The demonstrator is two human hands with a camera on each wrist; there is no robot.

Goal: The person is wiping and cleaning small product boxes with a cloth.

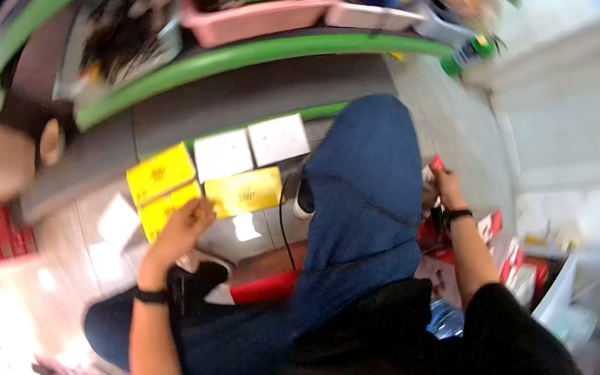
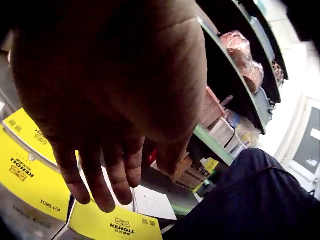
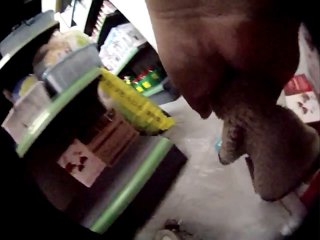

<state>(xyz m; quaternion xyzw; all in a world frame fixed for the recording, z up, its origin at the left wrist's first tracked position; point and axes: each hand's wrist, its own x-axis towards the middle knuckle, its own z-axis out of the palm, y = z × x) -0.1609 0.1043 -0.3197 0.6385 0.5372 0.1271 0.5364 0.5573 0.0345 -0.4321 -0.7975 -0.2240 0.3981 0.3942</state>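
In the head view we saw the left hand (image 1: 179, 234) over the right end of the lower yellow box (image 1: 157, 216). The upper yellow box (image 1: 160, 174) lay just beyond it, and both had their long axis across the view, the right end a little higher. The paler yellow box (image 1: 254, 192), beside them, was also long from left to right, nearly level. Behind it we found the left white box (image 1: 223, 155) and the right white box (image 1: 279, 140), side by side. The right hand (image 1: 449, 187) was well apart, beyond the raised knee (image 1: 363, 162).

In the left wrist view we could read "KEHOLL" on the yellow boxes, which was too small from the head. The left hand's fingers hung downward, nearly straight, with small gaps between them, and held nothing that we could see. Whether they touched a box, we could not tell.

In the right wrist view we saw what the head view hardly showed: the right hand gripped a brown fuzzy thing (image 3: 282, 157) below the palm. Its broad part leaned toward lower right, and a narrow part pointed down. The grip of the fingers themselves was mostly hidden. A yellow bag (image 3: 135, 102) stood to the left, near the green-edged shelf (image 3: 132, 187).
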